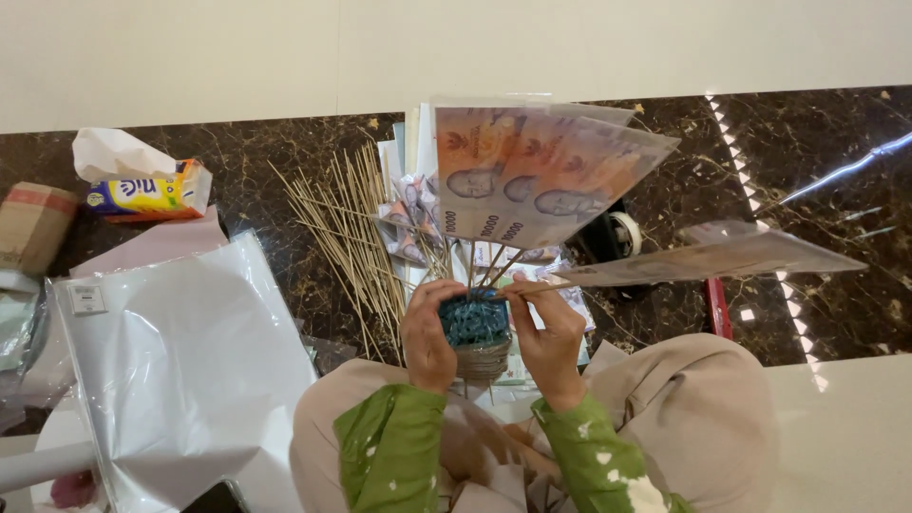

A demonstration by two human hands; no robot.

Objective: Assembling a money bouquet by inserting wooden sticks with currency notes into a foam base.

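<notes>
Head view, left hand [429,334]: curled around the blue foam block [473,319], clamped on its left side, above the lap.
Right hand [549,334]: fingers pinched shut on a stick [556,285] running out rightward.
Banknotes [541,171]: fanned upward on upright sticks.
Room: loose skewers [347,237] lie left; plastic sheet [180,370] farther left.

Green sleeves [394,446] with pale speckles cover both arms, above beige trousers [703,408] at the knees.
</notes>
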